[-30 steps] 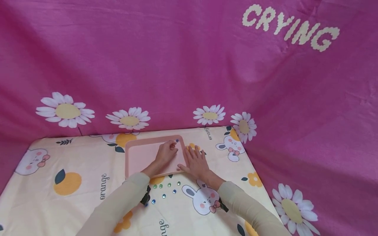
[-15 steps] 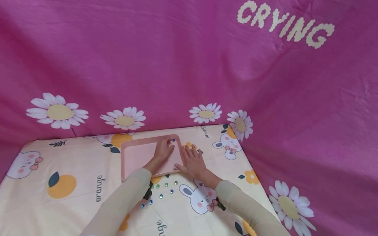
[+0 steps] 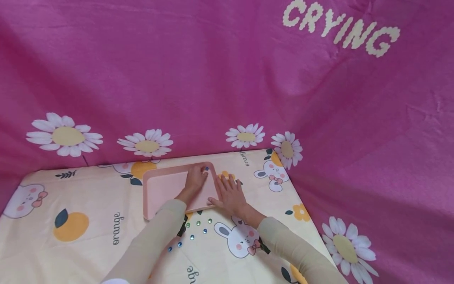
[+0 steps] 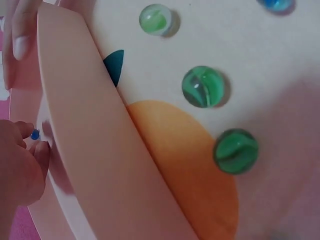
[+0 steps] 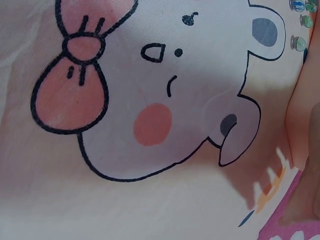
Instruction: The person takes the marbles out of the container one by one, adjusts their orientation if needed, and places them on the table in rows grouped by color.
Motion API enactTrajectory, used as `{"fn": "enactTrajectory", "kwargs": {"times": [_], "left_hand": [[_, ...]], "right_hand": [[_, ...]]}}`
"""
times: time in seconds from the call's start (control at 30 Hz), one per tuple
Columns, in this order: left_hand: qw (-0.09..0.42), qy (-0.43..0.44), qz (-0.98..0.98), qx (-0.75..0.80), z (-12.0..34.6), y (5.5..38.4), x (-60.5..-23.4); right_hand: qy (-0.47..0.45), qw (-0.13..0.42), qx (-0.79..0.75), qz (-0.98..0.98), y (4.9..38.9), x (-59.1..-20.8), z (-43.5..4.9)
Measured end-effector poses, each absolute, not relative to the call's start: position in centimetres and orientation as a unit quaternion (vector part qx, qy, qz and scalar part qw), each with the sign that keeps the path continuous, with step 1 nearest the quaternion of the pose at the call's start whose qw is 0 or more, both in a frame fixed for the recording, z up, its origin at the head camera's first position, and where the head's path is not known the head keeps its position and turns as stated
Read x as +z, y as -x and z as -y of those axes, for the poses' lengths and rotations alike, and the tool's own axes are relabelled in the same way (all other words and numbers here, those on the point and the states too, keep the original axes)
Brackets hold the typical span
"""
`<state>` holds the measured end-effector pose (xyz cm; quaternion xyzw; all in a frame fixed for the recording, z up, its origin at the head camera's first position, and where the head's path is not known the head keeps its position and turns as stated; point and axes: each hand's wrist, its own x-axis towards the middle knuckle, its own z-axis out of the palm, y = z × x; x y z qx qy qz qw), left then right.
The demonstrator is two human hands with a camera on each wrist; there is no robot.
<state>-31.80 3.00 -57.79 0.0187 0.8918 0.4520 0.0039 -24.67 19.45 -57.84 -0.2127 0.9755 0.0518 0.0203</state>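
Note:
A blue marble point(image 3: 207, 169) sits in the far right corner of the shallow pink tray point(image 3: 161, 193). My left hand point(image 3: 194, 181) reaches into that tray, its index finger and thumb closing on the marble. In the left wrist view, the blue marble point(image 4: 35, 134) shows between the tips of the left hand point(image 4: 20, 167). My right hand point(image 3: 232, 199) lies along the tray's right side with fingers spread and straight, its thumb at the near right corner. Only a bit of the right hand point(image 5: 306, 195) enters the right wrist view.
In front of the tray, green marbles point(image 4: 203, 86) and several blue marbles point(image 3: 179, 244) lie in loose rows on the printed cloth point(image 3: 103, 264). Part of the green row is hidden by the left forearm. A magenta curtain point(image 3: 198, 79) hangs behind the table.
The left hand has moved toward the tray's far right corner, and its fingertips have come to the blue marble. The right hand stays at the tray's side. The head view has shifted slightly.

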Motion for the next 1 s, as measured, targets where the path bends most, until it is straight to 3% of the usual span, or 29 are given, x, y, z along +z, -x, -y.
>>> {"fn": "enactTrajectory", "kwargs": {"times": [1.0], "left_hand": [[-0.036,-0.028,-0.916,0.398,-4.0,33.1,-58.0]], "right_hand": [[0.211,0.011,0.021,-0.977,24.4,-57.8,-19.6]]}}
